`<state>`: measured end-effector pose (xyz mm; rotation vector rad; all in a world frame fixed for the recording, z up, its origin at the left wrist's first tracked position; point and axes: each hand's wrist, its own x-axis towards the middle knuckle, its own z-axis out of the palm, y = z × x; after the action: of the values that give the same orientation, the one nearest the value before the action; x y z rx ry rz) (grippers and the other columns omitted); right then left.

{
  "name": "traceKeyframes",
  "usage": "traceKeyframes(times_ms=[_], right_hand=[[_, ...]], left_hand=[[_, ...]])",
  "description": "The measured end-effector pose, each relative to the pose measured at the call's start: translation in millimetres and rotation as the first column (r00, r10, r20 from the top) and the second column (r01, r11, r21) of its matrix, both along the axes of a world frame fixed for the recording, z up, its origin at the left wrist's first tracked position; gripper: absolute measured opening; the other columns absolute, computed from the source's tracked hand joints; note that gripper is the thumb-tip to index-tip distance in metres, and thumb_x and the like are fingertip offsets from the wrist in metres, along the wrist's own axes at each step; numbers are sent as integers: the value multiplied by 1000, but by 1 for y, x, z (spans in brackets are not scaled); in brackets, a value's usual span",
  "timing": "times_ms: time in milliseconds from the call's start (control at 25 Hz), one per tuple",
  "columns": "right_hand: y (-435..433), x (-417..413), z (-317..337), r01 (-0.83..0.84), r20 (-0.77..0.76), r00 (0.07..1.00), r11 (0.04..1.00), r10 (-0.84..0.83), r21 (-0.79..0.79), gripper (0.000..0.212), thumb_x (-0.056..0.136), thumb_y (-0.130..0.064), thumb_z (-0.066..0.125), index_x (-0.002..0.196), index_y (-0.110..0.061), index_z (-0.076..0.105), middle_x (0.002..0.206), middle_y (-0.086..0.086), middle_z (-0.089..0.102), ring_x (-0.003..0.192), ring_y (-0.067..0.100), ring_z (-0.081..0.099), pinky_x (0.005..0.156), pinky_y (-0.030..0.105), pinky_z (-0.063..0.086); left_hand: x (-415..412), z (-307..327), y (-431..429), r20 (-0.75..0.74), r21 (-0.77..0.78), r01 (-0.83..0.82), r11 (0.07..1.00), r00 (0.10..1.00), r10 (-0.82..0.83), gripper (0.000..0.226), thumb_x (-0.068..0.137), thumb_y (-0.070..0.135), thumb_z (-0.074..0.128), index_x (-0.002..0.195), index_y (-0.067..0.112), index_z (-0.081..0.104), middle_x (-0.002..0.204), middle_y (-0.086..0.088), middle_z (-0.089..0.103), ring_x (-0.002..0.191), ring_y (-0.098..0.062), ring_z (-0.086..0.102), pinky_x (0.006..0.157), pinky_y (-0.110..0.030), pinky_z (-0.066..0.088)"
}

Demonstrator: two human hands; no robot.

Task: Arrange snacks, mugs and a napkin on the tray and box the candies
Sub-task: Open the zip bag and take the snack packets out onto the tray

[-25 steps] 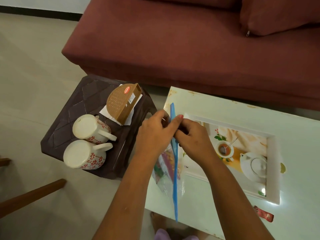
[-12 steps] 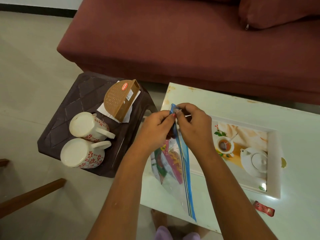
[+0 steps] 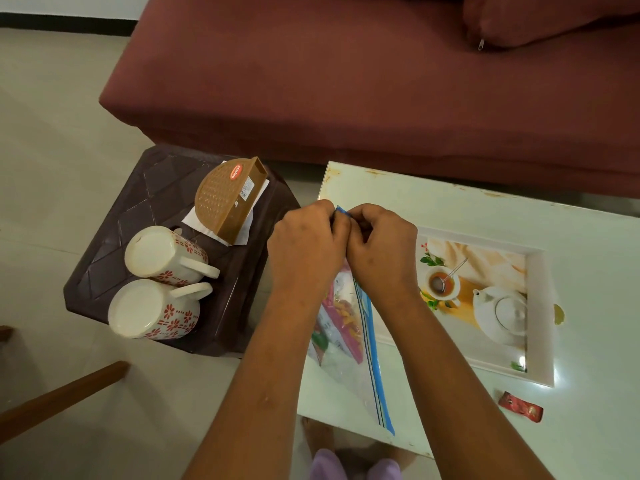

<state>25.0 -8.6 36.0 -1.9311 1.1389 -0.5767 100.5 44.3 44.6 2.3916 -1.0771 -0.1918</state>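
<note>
A clear zip bag [image 3: 349, 344] with a blue seal strip holds several snack packets and hangs over the white table's left edge. My left hand [image 3: 304, 251] and my right hand [image 3: 381, 251] both pinch the far end of its seal, side by side. The white tray [image 3: 540, 306] with a teapot picture lies on the table just right of my hands. On the dark stool at left stand two upside-down floral mugs [image 3: 166, 252] [image 3: 154, 308], and a brown half-round box [image 3: 225, 200] rests on a white napkin [image 3: 194, 220]. A red candy [image 3: 521, 407] lies near the table's front edge.
The white table [image 3: 588, 427] sits in front of a maroon sofa [image 3: 346, 81]. The dark plastic stool [image 3: 145, 202] stands to its left on a pale tiled floor. A wooden chair rail [image 3: 59, 396] crosses the lower left. Feet in purple slippers show under the table edge.
The bag's seal strip has swung from edge-on to slanted, and both hands have slid up to its far end and closed together there.
</note>
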Motion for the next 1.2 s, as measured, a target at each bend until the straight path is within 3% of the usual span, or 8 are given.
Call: traceKeyframes(times_ms=[400, 520, 640, 720, 800, 960, 1120, 1200], right_hand=[[2, -5, -3, -12, -173, 985, 981, -22, -195, 22, 95, -20, 47, 98, -6, 62, 91, 11, 66, 75, 15, 53, 68, 21, 36], [0, -4, -2, -20, -173, 985, 991, -3, -131, 22, 96, -23, 46, 100, -9, 63, 94, 8, 68, 79, 13, 57, 71, 20, 42], [1, -9, -4, 47, -96, 994, 998, -44, 34, 20, 93, -25, 52, 104, -13, 64, 99, 5, 70, 79, 7, 57, 70, 17, 46], [3, -13, -9, 15, -154, 988, 995, 0, 96, 21, 92, -27, 55, 104, -13, 65, 100, 5, 71, 76, 7, 58, 64, 13, 45], [2, -15, -11, -19, -230, 972, 995, 41, 95, 20, 92, -28, 54, 98, -12, 66, 97, 6, 71, 75, 9, 59, 62, 13, 44], [-10, -16, -8, 49, -278, 959, 998, -57, -37, 19, 92, -24, 52, 95, -10, 65, 89, 7, 70, 69, 11, 53, 63, 21, 41], [4, -18, -6, 32, -170, 986, 989, -7, 146, 20, 88, -38, 59, 88, -19, 56, 75, -8, 58, 60, 7, 54, 52, 13, 41], [10, -23, -7, -19, -231, 971, 981, 64, 193, 22, 86, -38, 60, 79, -18, 54, 66, -7, 54, 58, 10, 55, 47, 13, 38]], left_hand=[[-9, 0, -5, 172, 91, -8, 996, 985, -8, 33, 96, 33, 42, 105, 10, 64, 93, -10, 71, 76, -21, 64, 61, -22, 35], [-10, 2, 1, 44, 55, -67, 996, 997, 65, 31, 95, 36, 45, 96, 12, 65, 86, -8, 69, 70, -16, 60, 57, -18, 35], [-10, -6, 11, -218, 99, -63, 993, 972, 84, 28, 92, 43, 47, 92, 18, 60, 85, 1, 65, 69, -11, 58, 53, -13, 35], [-15, -12, 16, -368, 117, -19, 993, 928, 61, 25, 94, 39, 47, 94, 18, 61, 92, -3, 69, 72, -13, 62, 56, -14, 41], [-19, -16, 20, -375, 93, -37, 995, 924, 69, 26, 94, 36, 48, 96, 15, 63, 94, -6, 70, 73, -13, 63, 58, -15, 45], [-16, -15, 26, -196, 69, -174, 982, 963, 184, 30, 92, 38, 50, 96, 12, 64, 90, -3, 69, 68, -10, 58, 51, -11, 36], [-21, -9, 26, -280, 13, -190, 982, 942, 186, 28, 92, 38, 49, 94, 13, 63, 88, -4, 70, 70, -13, 64, 55, -19, 48], [-27, -10, 27, -356, 24, -194, 981, 915, 189, 30, 91, 42, 50, 97, 15, 63, 87, -2, 69, 72, -14, 66, 62, -25, 54]])
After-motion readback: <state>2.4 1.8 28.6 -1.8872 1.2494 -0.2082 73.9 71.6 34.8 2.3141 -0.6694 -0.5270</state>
